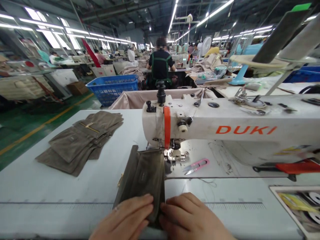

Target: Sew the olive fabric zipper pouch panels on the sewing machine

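A dark brown-grey folded pouch piece (147, 171) lies on the sewing table, its far right corner beside the presser foot (176, 155) of a white sewing machine (240, 116). A gold zipper pull (120, 179) shows at its left side. My left hand (127, 216) rests on the near end of the piece, fingers stretched flat over it. On the near right edge, my right hand (190, 216) has its fingers curled and closed on the material. Its thumb and the underside of the piece are hidden.
Left on the table lies a stack of similar pieces (75, 143), the top one with a gold zipper. Pink-handled thread snips (197, 166) lie right of the needle area. A parts tray (297, 213) sits near right. Beyond are a blue basket (112, 88) and a seated person (161, 65).
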